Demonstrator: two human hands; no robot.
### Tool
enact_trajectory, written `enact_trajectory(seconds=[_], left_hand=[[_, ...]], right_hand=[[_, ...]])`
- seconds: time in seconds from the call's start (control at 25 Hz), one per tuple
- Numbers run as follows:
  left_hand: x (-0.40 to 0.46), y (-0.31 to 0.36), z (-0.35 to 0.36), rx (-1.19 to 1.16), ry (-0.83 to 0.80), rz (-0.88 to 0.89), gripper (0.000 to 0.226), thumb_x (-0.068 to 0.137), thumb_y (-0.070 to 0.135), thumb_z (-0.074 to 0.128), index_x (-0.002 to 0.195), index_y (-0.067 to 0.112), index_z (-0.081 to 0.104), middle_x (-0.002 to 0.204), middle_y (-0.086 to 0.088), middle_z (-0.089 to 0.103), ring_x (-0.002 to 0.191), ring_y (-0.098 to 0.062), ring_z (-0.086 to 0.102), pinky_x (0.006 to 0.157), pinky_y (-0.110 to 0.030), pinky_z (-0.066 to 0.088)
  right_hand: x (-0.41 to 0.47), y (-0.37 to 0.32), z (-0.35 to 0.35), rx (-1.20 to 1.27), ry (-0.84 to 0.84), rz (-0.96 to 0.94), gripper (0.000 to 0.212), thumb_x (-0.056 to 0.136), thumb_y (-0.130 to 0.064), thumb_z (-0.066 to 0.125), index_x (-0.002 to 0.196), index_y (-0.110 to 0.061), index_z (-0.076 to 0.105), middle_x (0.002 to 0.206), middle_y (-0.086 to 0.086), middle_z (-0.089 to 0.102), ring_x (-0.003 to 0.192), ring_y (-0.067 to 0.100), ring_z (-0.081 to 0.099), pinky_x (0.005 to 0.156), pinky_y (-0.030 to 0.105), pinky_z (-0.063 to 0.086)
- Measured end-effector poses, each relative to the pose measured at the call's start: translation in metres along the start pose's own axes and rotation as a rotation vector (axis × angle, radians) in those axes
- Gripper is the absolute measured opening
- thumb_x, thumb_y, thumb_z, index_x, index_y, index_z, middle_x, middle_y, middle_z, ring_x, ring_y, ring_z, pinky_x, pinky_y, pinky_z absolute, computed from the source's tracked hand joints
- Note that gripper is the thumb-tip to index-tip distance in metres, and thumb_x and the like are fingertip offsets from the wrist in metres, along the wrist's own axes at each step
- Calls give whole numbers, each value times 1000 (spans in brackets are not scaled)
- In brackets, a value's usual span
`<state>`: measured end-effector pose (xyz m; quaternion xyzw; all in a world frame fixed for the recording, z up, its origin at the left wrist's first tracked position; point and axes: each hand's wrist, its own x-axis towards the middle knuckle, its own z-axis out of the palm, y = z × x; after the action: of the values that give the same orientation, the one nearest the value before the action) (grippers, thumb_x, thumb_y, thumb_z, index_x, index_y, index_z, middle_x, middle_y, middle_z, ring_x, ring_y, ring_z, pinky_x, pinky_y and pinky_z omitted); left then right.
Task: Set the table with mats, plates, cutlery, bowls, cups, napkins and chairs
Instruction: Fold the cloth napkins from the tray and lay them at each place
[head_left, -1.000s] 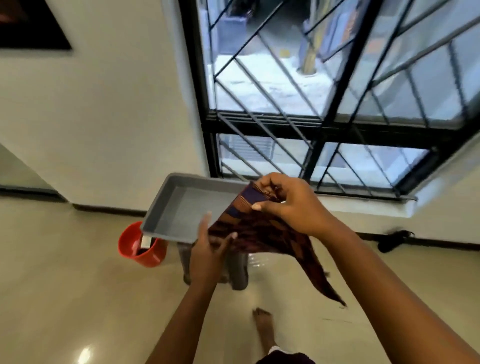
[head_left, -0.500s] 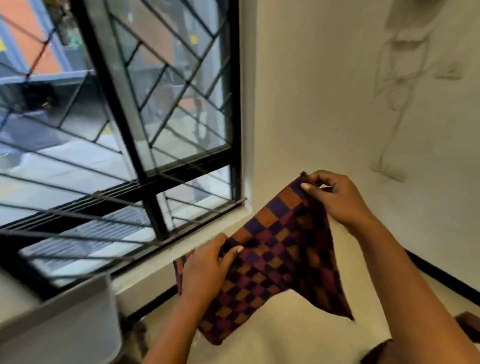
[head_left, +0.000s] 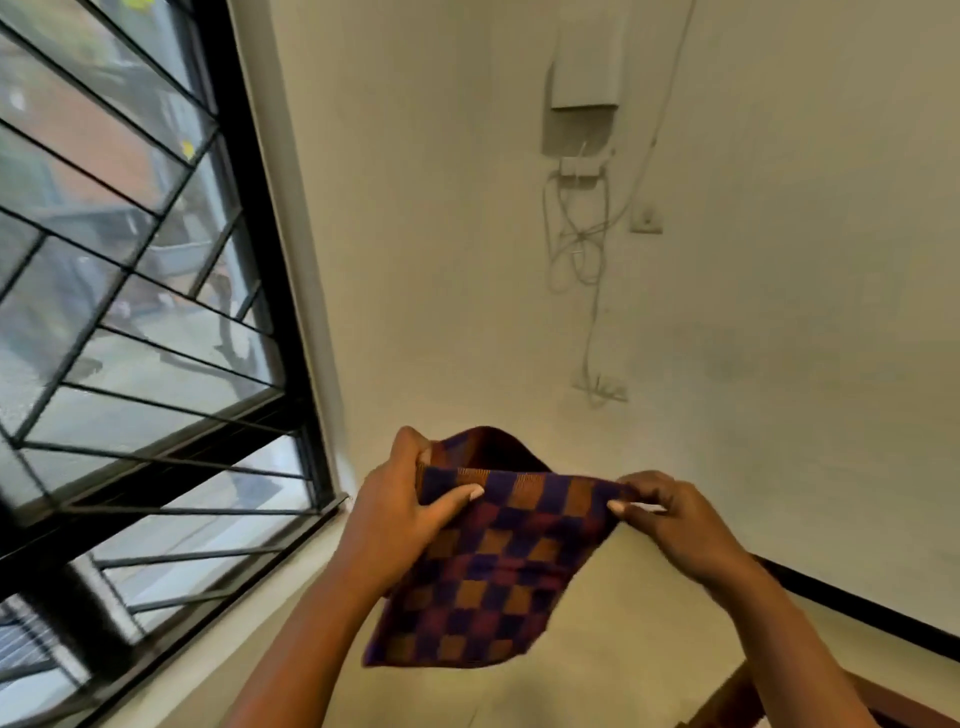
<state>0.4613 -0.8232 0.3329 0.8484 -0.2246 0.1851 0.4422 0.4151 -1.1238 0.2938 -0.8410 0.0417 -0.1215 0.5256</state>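
A checked cloth napkin (head_left: 493, 571) in purple, orange and maroon hangs in the air in front of me. My left hand (head_left: 400, 514) pinches its top left corner and my right hand (head_left: 675, 525) pinches its top right corner, so the top edge is stretched between them. The rest of the cloth droops down toward the lower left. No table, plate or cutlery is in view.
A black barred window (head_left: 156, 364) fills the left side, with its sill (head_left: 291, 582) low beside my left arm. A cream wall carries a white box (head_left: 584, 78) with tangled cables. A dark wooden edge (head_left: 727, 696) shows at the bottom right.
The view swung right, from the grey tray and red bucket at the window to the wall. My hands shifted from bunching the napkin to holding it spread by its top corners.
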Motion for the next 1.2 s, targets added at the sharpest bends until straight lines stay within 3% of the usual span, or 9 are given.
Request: enact_trajectory(seconds=[0.16, 0.28, 0.44, 0.6, 0.68, 0.8, 0.88, 1.04, 1.2], left_hand=[[31, 13, 0, -69, -2, 141, 40, 85, 31, 71, 82, 29, 31, 60, 8, 48, 58, -4, 53, 49, -14, 39], [45, 13, -6, -96, -67, 146, 34, 88, 33, 66, 89, 26, 33, 67, 6, 55, 64, -2, 57, 53, -18, 44], [56, 4, -20, -154, -27, 112, 37, 88, 30, 68, 91, 15, 34, 66, 5, 51, 56, -1, 50, 50, -15, 39], [56, -6, -37, -218, -54, 122, 37, 87, 28, 68, 87, 23, 32, 66, -1, 53, 57, -6, 50, 50, -19, 41], [58, -10, -44, -233, -64, 115, 36, 87, 28, 68, 86, 22, 32, 66, -1, 53, 57, -6, 50, 51, -21, 42], [63, -23, -57, -266, -58, 91, 37, 85, 33, 67, 86, 22, 32, 66, 4, 50, 56, -2, 50, 49, -19, 41], [69, -33, -65, -300, -75, 69, 36, 84, 34, 66, 86, 21, 32, 66, 3, 50, 56, -3, 52, 46, -21, 42], [80, -53, -72, -342, -149, 106, 26, 92, 26, 59, 79, 31, 36, 67, 5, 57, 62, -3, 58, 53, -19, 44], [88, -64, -77, -432, -261, 102, 14, 91, 22, 60, 89, 29, 48, 82, -2, 72, 79, -18, 71, 66, -29, 57]], right_hand=[[-3, -1, 42, 24, -33, 27, 28, 86, -22, 73, 113, -24, 69, 122, -45, 48, 118, -12, 45, 100, 27, 40], [-15, -16, 88, 54, 86, -135, 23, 87, -21, 71, 100, -39, 74, 142, -30, 40, 133, -1, 39, 103, 31, 42], [-29, -19, 134, -17, 439, -332, 31, 91, -14, 65, 115, -34, 70, 151, -15, 38, 140, 10, 35, 106, 35, 39], [-32, -18, 168, -201, 488, -421, 40, 89, -17, 62, 124, -37, 64, 158, -6, 28, 144, 17, 29, 107, 45, 37], [-25, -26, 170, -145, 531, -434, 48, 90, -12, 60, 128, -41, 59, 155, -6, 36, 139, 17, 37, 104, 45, 42], [-6, -45, 150, 25, 659, -431, 43, 93, -3, 55, 131, -24, 60, 129, -6, 58, 119, 15, 56, 92, 43, 53], [9, -63, 126, 121, 664, -435, 39, 94, 1, 56, 125, -19, 64, 113, -3, 63, 108, 13, 61, 88, 37, 54], [27, -104, 89, 452, 622, -256, 15, 88, -8, 68, 101, -8, 75, 99, 11, 72, 96, 23, 68, 87, 44, 56], [26, -124, 66, 572, 605, -120, 25, 76, -21, 77, 94, -5, 74, 92, 14, 74, 85, 23, 71, 68, 28, 59]])
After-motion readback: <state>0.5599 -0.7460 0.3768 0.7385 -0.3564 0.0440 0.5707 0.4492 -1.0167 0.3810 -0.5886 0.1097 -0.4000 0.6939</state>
